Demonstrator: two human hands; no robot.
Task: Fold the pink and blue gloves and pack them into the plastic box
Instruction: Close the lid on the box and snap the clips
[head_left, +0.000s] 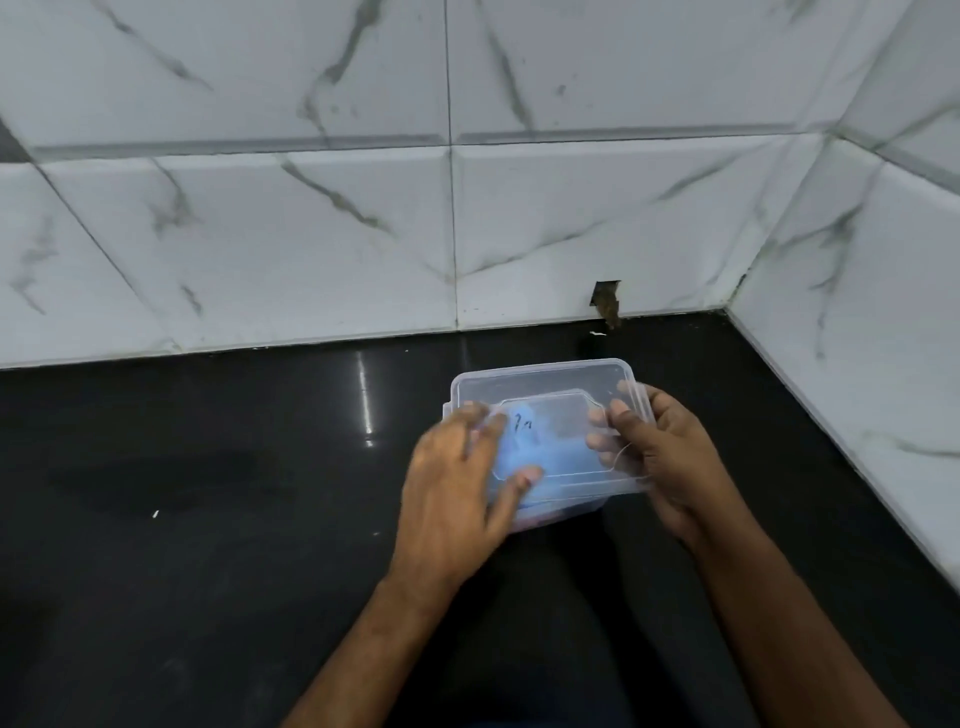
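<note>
Clear plastic box, rectangular with rounded corners, held between the left hand and right hand, its translucent lid on top. Blue glove visible through the lid, lying nearer the left hand. Pink glove not discernible.
</note>
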